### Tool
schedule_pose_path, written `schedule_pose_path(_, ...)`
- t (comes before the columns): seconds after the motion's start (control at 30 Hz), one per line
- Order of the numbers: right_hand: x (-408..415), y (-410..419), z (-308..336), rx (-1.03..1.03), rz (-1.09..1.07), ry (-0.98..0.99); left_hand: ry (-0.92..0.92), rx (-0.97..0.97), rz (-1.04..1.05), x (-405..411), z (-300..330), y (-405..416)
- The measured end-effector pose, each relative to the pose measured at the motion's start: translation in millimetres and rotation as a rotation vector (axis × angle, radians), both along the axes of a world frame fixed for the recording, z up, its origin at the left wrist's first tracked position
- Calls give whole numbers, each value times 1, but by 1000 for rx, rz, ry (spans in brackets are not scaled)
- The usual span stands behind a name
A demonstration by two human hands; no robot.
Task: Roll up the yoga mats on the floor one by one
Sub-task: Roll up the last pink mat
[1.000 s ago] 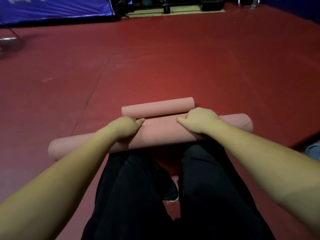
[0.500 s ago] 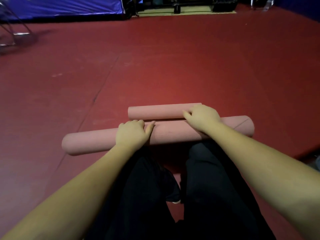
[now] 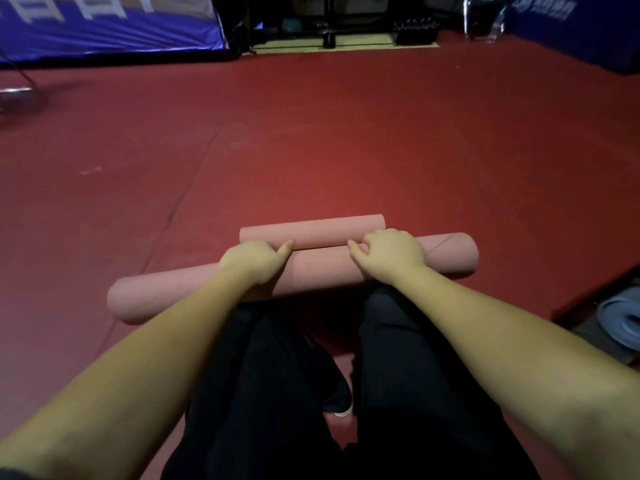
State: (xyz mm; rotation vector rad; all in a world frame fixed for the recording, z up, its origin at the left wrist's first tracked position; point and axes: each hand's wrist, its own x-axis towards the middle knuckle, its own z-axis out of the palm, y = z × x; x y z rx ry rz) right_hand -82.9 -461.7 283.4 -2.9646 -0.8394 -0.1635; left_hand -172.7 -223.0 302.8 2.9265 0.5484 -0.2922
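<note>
Fingers curled over pink rolled mat — left hand, right hand

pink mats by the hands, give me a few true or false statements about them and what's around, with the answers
1. Both hands rest on the long pink roll. True: the left hand and right hand curl over its top.
2. The short pink roll lies on the far side of the long one. True.
3. The short roll is wider than the long one. False: the long roll sticks out past it at both ends.
4. A pink mat lies flat, still unrolled, on the red floor. False: both pink mats in view are rolled.
5. A blue-grey rolled mat shows at the right edge. True.
</note>
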Motion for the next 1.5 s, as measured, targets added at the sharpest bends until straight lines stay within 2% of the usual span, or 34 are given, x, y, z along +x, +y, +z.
schedule_pose_path(0.13,5,0,17,-50,-10,136,135,-77,8,3,16,0)
schedule_pose_path(0.27,7,1,42,-158,9,344,249,-312,104,-2,22,-3)
schedule_pose_path(0.3,7,3,45,-189,15,410,244,-311,112,-6,20,-2)
schedule_pose_path(0.37,7,6,48,-238,12,520,147,-186,68,-15,13,-2)
schedule_pose_path(0.5,14,17,49,-271,14,640,-255,17,13,-31,3,-12)
schedule_pose_path(0.6,25,28,47,-275,27,710,-302,163,-44,-46,-12,-21)
schedule_pose_path(0.7,37,34,35,-293,22,761,-295,194,-50,-55,-23,-24)
schedule_pose_path(0.8,39,35,27,-261,10,685,-264,191,-45,-48,-23,-21)
schedule_pose_path(0.9,35,31,24,-158,69,438,-218,170,-51,-33,-18,-15)
schedule_pose_path(0.97,33,26,21,-75,61,342,-194,126,-40,-25,-16,-12)
schedule_pose_path(1.3,9,-4,-9,-38,123,95,140,-113,56,26,-23,16)
schedule_pose_path(1.5,1,1,-12,-37,50,14,207,-171,45,36,-20,14)
